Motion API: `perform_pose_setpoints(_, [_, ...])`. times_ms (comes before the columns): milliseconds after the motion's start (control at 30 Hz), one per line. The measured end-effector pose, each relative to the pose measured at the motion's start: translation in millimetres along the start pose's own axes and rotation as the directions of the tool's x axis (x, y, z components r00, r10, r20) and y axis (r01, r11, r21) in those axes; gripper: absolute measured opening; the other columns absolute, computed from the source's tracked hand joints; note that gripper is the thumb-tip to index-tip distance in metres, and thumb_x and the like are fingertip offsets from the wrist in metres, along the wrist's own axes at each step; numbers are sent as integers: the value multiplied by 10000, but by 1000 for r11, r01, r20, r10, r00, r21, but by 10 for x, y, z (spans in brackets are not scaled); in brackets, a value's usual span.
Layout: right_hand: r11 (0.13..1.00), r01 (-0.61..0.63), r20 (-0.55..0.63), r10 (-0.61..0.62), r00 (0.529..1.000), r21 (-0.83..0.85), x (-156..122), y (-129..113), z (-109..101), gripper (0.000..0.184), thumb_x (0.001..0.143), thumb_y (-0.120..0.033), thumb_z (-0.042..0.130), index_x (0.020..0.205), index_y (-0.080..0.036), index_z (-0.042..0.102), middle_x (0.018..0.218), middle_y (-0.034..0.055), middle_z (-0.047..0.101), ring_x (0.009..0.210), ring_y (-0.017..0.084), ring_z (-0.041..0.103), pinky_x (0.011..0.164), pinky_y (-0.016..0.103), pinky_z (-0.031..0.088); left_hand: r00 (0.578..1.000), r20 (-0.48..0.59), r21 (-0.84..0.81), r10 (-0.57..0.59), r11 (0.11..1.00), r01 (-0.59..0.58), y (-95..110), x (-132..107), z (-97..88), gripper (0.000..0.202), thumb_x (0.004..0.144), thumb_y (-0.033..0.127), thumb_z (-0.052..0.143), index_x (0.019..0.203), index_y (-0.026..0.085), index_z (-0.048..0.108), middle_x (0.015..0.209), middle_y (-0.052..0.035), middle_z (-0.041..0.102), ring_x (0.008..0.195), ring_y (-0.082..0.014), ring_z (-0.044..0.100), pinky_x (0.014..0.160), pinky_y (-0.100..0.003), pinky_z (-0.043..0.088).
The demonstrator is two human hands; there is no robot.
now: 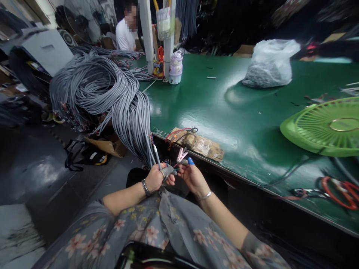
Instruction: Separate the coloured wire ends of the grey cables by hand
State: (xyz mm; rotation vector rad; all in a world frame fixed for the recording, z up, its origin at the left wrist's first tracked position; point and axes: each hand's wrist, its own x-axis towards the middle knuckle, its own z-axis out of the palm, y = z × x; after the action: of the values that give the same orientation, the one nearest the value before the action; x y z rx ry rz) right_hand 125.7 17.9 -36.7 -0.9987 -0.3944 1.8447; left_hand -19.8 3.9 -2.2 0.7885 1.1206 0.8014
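Note:
My left hand [156,177] is closed around the end of a grey cable [155,151], whose thin coloured wires fan out above my fingers. It hangs from a big bundle of grey cables [112,93] draped over the left end of the green table [224,108]. My right hand [191,175], with a blue cover on one fingertip, pinches those coloured wire ends right next to my left hand. A pink clip [182,154] sits just above my hands at the table edge.
A taped cardboard pad [200,144] with red wire lies at the table edge. A green fan [325,127] lies at right, a white plastic bag [269,63] at the back, a stacked container [176,68] by the white posts. Another person [126,30] sits beyond.

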Motion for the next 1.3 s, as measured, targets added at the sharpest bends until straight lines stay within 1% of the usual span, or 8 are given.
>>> perform_pose_setpoints(100, [997, 25, 47, -22, 999, -72, 35, -93, 30, 561, 552, -672, 751, 772, -171, 629, 688, 10, 557, 574, 110, 454, 546, 252, 402, 999, 41, 7, -5, 1000, 5, 51, -8, 49, 582, 490, 655, 752, 637, 124, 565, 493, -33, 587, 389, -130, 558, 377, -197, 396])
perform_pose_setpoints(333, [841, 379, -32, -423, 906, -387, 77, -131, 144, 614, 569, -786, 652, 634, -177, 606, 595, 13, 540, 551, 130, 423, 543, 280, 347, 995, 97, 28, -25, 999, 23, 111, 19, 104, 551, 541, 632, 742, 632, 117, 568, 468, -29, 564, 377, -123, 535, 382, -207, 389])
perform_pose_setpoints(400, [886, 351, -9, -371, 929, -305, 101, -106, 164, 588, 589, -767, 657, 649, -184, 611, 569, 4, 505, 537, 130, 405, 531, 281, 346, 994, 101, 34, -27, 999, 24, 105, 33, 99, 550, 541, 630, 742, 636, 115, 572, 456, -25, 552, 373, -122, 527, 380, -207, 381])
perform_pose_setpoints(533, [993, 117, 50, -116, 992, -7, 171, -78, 192, 524, 480, -630, 807, 694, -187, 625, 625, 3, 520, 557, 128, 434, 525, 271, 384, 993, 104, 33, -46, 999, 43, 88, 55, 98, 558, 516, 626, 750, 642, 109, 584, 487, -44, 582, 373, -125, 534, 378, -207, 384])
perform_pose_setpoints(633, [992, 93, 38, -97, 995, 87, 208, -72, 192, 480, 463, -532, 860, 693, -185, 623, 668, 4, 547, 569, 120, 445, 524, 260, 396, 994, 96, 50, -52, 998, 47, 67, 79, 105, 542, 529, 619, 741, 636, 113, 580, 499, -52, 597, 370, -123, 533, 369, -201, 370])
perform_pose_setpoints(867, [990, 85, 20, -87, 996, 112, 209, -71, 202, 463, 520, -537, 841, 739, -192, 623, 689, 2, 566, 586, 134, 494, 517, 263, 423, 993, 94, 110, -65, 992, 55, 51, 109, 121, 548, 522, 630, 738, 613, 118, 565, 499, -50, 599, 366, -114, 530, 358, -190, 364])
perform_pose_setpoints(1100, [996, 62, 125, -70, 990, 66, 149, -77, 145, 627, 512, -764, 714, 770, -200, 627, 722, 22, 570, 583, 130, 465, 513, 257, 402, 998, 59, 93, -36, 995, 30, 40, 24, 82, 539, 541, 633, 722, 632, 126, 564, 497, -45, 597, 373, -113, 537, 366, -189, 367])
perform_pose_setpoints(1300, [999, 36, 182, -36, 983, 1, 79, -70, 59, 617, 551, -745, 707, 814, -190, 649, 743, 23, 572, 605, 121, 472, 567, 254, 415, 995, -66, 42, 80, 996, -77, -45, -19, 35, 571, 539, 674, 707, 670, 138, 559, 534, -31, 610, 410, -116, 562, 397, -196, 409])
